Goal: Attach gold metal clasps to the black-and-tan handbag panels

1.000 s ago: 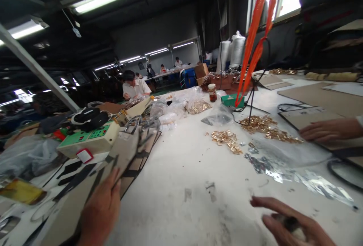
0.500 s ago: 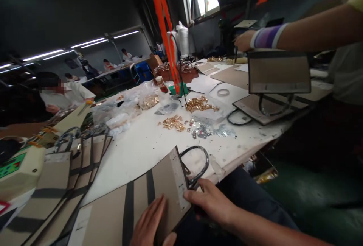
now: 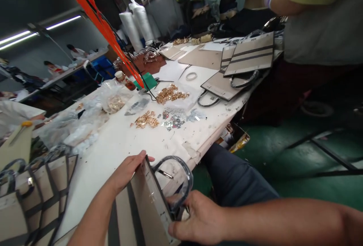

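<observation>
In front of me a tan bag panel (image 3: pixel 149 200) with dark stripes is tilted up on its side. A dark looped handle (image 3: pixel 188 176) wrapped in clear plastic joins its edge. My left hand (image 3: pixel 129 170) is closed over the far corner of the panel. At the near end of the same edge, my right hand (image 3: pixel 200 215) grips the panel, its thumb on the pale strip and its fingers behind, beside the handle's base. A small metal fitting (image 3: pixel 165 174) shows inside the handle loop. The fingers behind the panel are partly hidden.
Gold metal fittings (image 3: pixel 146 119) and small silver pieces (image 3: pixel 173 119) lie on the white table (image 3: pixel 113 144). Striped panels with handles (image 3: pixel 42 185) overlap at left; more panels (image 3: pixel 251 55) are stacked at right. A co-worker (image 3: pixel 320 22) stands there. Orange straps (image 3: pixel 104 30) hang down.
My left hand has moved from the panel's face to its far corner, and the panel has tipped up. The co-worker's arm has drawn back, and the panel it was near lies on the stack.
</observation>
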Demonstrator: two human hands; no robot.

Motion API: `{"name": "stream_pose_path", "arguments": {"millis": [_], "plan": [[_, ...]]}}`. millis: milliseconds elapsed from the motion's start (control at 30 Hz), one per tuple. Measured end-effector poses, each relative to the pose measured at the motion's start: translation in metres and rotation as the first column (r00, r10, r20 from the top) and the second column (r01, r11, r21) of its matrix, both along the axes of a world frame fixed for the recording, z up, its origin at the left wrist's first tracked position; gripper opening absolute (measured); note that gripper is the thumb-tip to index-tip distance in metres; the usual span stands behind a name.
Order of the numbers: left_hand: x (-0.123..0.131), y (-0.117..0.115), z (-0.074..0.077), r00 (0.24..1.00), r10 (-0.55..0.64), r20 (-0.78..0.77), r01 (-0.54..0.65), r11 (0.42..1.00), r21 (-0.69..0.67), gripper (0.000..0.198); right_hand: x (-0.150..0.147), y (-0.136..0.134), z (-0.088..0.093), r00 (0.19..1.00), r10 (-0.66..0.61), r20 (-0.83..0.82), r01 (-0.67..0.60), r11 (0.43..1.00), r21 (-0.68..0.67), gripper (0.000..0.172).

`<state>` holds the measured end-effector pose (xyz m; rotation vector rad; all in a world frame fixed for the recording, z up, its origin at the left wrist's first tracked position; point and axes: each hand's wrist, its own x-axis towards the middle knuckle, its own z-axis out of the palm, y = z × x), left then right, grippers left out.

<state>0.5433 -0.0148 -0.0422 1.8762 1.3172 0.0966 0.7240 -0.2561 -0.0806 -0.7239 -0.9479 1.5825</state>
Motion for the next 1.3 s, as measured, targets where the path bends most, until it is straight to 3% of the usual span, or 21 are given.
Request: {"name": "stream_pose_path", "arguments": {"millis": [100,200,367,533,633,733,867,933,1000,1100,1200,1300], "plan": [[0.01,0.007,0.008,0.996,-0.095,-0.003,0.091,0.96,-0.264,0.08,0.006,0.005,0.004,1.0,0.011,-0.015,-0.011,0.999,0.035,0.022],[0.012,0.01,0.008,0.989,-0.126,0.082,0.148,0.909,-0.39,0.076,0.009,0.007,-0.004,0.999,0.02,0.033,-0.021,0.999,0.042,0.021],[0.007,0.005,-0.005,0.962,-0.028,0.271,0.168,0.843,-0.51,0.08,0.009,0.002,-0.037,0.978,0.13,0.164,-0.088,0.966,-0.241,0.025],[0.02,-0.014,-0.037,0.971,-0.012,0.237,0.092,0.94,-0.329,0.095,0.014,-0.01,-0.055,0.968,0.202,0.146,-0.118,0.887,-0.446,0.033],[0.033,-0.026,-0.058,0.978,-0.021,0.205,0.065,0.976,-0.21,0.094,0.018,-0.016,-0.061,0.95,0.238,0.2,-0.106,0.852,-0.514,0.029],[0.04,-0.034,-0.071,0.975,-0.007,0.224,0.038,0.99,-0.135,0.088,0.02,-0.021,-0.065,0.938,0.258,0.232,-0.102,0.844,-0.527,0.027],[0.04,-0.045,-0.077,0.97,-0.009,0.242,0.023,0.998,-0.052,0.077,0.027,-0.03,-0.066,0.894,0.294,0.339,-0.09,0.858,-0.505,0.029],[0.038,-0.05,-0.079,0.969,-0.009,0.247,0.014,1.0,-0.019,0.073,0.038,-0.039,-0.06,0.785,0.355,0.508,-0.113,0.888,-0.446,0.028],[0.037,-0.053,-0.081,0.968,-0.002,0.249,-0.002,1.0,0.017,0.068,0.05,-0.045,-0.048,0.613,0.359,0.704,-0.149,0.927,-0.344,0.026],[0.036,-0.055,-0.083,0.967,0.018,0.253,-0.034,0.998,0.061,0.064,0.061,-0.034,-0.022,0.426,0.149,0.892,-0.144,0.985,-0.096,0.022],[0.036,-0.055,-0.082,0.963,0.022,0.269,-0.044,0.996,0.077,0.06,0.055,0.004,-0.005,0.239,-0.121,0.963,-0.149,0.976,0.159,0.037],[0.036,-0.055,-0.083,0.958,0.011,0.288,-0.04,0.995,0.094,0.057,0.039,0.044,-0.007,-0.024,-0.192,0.981,-0.243,0.953,0.18,0.056]]}}
